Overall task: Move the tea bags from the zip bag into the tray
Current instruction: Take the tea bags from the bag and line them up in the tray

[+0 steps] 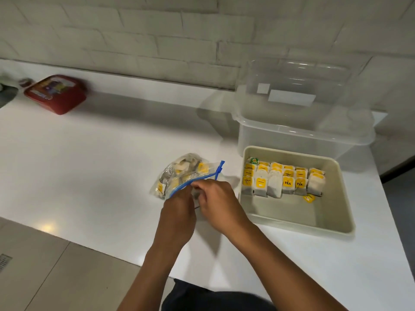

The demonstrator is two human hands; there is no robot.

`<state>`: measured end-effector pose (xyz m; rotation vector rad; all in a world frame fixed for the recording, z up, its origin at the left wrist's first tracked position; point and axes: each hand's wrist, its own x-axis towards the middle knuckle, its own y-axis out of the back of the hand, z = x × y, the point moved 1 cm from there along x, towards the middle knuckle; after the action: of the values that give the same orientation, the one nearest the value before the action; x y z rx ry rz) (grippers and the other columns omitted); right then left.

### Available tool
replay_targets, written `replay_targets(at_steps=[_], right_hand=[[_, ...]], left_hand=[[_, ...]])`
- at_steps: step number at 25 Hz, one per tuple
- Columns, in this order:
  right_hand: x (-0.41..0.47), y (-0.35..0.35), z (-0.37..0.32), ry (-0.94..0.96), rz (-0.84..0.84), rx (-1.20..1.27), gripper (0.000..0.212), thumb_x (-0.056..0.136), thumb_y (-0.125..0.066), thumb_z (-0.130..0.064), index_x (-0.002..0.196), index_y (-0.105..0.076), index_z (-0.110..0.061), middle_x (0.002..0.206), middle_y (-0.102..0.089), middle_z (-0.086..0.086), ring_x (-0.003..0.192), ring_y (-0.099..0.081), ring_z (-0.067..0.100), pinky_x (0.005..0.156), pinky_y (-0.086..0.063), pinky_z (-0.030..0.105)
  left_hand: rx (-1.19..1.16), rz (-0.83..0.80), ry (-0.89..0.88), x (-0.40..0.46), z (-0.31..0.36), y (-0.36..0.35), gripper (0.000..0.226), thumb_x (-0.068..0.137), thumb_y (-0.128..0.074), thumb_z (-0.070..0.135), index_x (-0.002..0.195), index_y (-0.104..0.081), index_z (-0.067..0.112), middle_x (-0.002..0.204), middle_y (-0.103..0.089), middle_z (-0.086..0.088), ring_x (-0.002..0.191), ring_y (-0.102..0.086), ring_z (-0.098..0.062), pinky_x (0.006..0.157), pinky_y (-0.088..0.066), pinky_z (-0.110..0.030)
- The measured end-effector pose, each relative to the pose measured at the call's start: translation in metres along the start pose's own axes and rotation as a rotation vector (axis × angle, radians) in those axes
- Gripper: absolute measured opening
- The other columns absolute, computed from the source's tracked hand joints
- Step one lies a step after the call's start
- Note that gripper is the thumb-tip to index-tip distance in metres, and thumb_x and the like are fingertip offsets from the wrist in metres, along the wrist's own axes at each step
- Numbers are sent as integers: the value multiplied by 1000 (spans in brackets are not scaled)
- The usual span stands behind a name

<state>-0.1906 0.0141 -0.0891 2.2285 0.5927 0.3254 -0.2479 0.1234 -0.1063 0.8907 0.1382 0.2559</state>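
Observation:
A clear zip bag [183,173] with a blue zip strip lies on the white counter, holding several tea bags with yellow tags. My left hand [178,209] pinches the bag's near edge at its mouth. My right hand [216,202] grips the same edge just to the right, fingers curled at the opening. To the right stands the beige tray [332,217], with several tea bags [283,181] lined up in rows along its far half. One yellow tag [308,198] lies loose on the tray floor.
A large clear plastic tub [298,122] with its lid stands behind the tray against the wall. A red lidded box [56,93] sits far left on the counter. The counter's front edge runs close under my forearms, with tiled floor at lower left.

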Motion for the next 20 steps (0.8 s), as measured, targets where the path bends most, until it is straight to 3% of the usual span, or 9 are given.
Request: replay_targets(at_steps=[3, 8, 12, 15, 17, 20], right_hand=[[16, -18, 2, -97, -149, -202, 38, 84, -54, 4, 117, -61, -13, 114, -65, 9, 103, -63, 30, 80, -53, 37], [33, -40, 5, -171, -132, -391, 29, 89, -53, -2, 114, -65, -11, 108, -67, 13, 99, -64, 32, 73, -49, 34], [32, -37, 4, -241, -48, -264, 25, 92, -53, -14, 110, -68, -22, 102, -70, 5, 93, -67, 27, 74, -52, 32], [23, -25, 2, -269, 40, -105, 9, 87, -63, -29, 91, -69, -24, 86, -70, -4, 84, -65, 18, 69, -51, 29], [19, -15, -1, -270, 70, 57, 5, 80, -71, -29, 83, -69, -24, 77, -69, -9, 76, -63, 8, 69, -53, 29], [18, 2, -9, -268, 68, 223, 14, 74, -79, -24, 82, -67, -24, 74, -67, -11, 66, -57, 1, 63, -47, 22]], left_hand=[[66, -114, 46, 9, -11, -4, 41, 95, -43, 3, 133, -49, 15, 125, -61, -4, 110, -60, -23, 81, -44, -25], [90, -166, 25, 21, -25, 5, 52, 92, -42, 2, 141, -44, 19, 129, -59, -2, 114, -59, -22, 90, -50, -32], [25, -126, -4, 19, -31, 15, 41, 96, -50, 10, 135, -53, 22, 121, -65, 2, 107, -64, -20, 89, -52, -33], [-164, -110, -11, 18, -30, 25, 32, 95, -60, 19, 126, -61, 31, 107, -67, 21, 92, -67, 1, 77, -45, -9], [-242, -148, -36, 18, -28, 31, 27, 93, -64, 25, 117, -64, 39, 96, -66, 32, 84, -64, 13, 69, -41, -1], [-356, -147, -8, 19, -24, 37, 10, 90, -70, 33, 99, -70, 35, 83, -69, 28, 78, -64, 10, 64, -41, -3]])
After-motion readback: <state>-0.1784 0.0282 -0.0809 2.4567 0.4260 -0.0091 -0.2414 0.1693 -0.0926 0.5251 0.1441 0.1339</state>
